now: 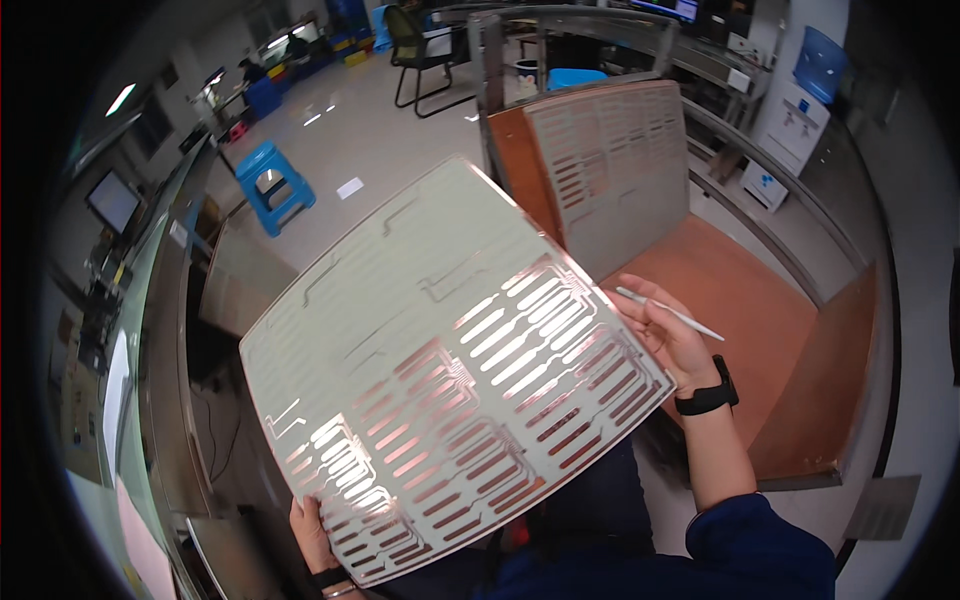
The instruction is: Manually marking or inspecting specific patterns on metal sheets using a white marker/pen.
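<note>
A large pale-green circuit board panel (390, 290) with shiny copper traces is held tilted in front of me. My left hand (310, 535) is closed on its lower left edge, with most of the fingers hidden by the panel. At the right edge, my right hand (672, 335) grips the panel and also has a slim white pen (685, 318) between thumb and fingers. Behind the panel, to the right, a cart with a copper-brown base (735, 310) carries more upright circuit panels (625, 190).
Metal rails (770, 130) frame the cart. A blue stool (272, 190) stands on the floor at left, beyond a long workbench (165, 330). Another panel (240, 275) leans beside the bench. Further back are a black chair (420, 55) and a water dispenser (790, 130).
</note>
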`<state>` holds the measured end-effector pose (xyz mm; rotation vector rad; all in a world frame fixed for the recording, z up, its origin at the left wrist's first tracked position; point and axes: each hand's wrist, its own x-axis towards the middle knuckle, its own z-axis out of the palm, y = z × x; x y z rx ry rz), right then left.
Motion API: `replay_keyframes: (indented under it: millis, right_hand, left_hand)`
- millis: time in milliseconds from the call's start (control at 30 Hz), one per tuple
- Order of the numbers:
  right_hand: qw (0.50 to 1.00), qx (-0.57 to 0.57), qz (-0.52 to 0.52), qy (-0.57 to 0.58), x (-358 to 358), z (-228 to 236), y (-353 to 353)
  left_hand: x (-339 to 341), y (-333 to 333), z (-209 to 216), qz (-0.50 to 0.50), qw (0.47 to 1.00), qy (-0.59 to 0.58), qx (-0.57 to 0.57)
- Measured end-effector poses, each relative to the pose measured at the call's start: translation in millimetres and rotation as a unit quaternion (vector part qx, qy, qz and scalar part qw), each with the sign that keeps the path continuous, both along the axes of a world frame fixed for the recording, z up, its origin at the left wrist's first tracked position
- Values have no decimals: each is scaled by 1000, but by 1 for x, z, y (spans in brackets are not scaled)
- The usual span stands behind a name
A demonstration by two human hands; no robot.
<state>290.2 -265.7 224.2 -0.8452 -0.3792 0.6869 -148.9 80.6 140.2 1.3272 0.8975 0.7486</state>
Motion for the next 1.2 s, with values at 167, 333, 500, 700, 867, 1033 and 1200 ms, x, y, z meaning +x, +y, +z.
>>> replay_keyframes:
  millis: [167, 333, 500, 700, 867, 1033, 1200]
  right_hand:
    - [1000, 3, 9, 6, -8, 10, -3]
    - [1000, -16, 2, 8, -14, 12, -3]
    - [997, -73, -24, -6, -17, 11, -11]
    - [973, -200, -74, -86, -28, 14, -2]
    - [916, -263, -163, -257, -27, -17, 3]
    - [894, -288, -217, -266, -30, -82, -5]
    - [850, -340, -251, -315, -43, -99, -16]
  left_hand:
    - [2, -7, 6, -22, 999, -44, 0]
    - [-8, -18, 10, 7, 998, -64, 9]
    - [-14, -31, 8, 58, 997, -30, 40]
    - [-21, -53, 18, 72, 996, -42, 31]
    - [-14, -69, 24, 57, 997, -25, 41]
    - [-13, -87, 25, 52, 997, 55, 11]
    - [-22, -111, 16, 62, 993, 103, -11]
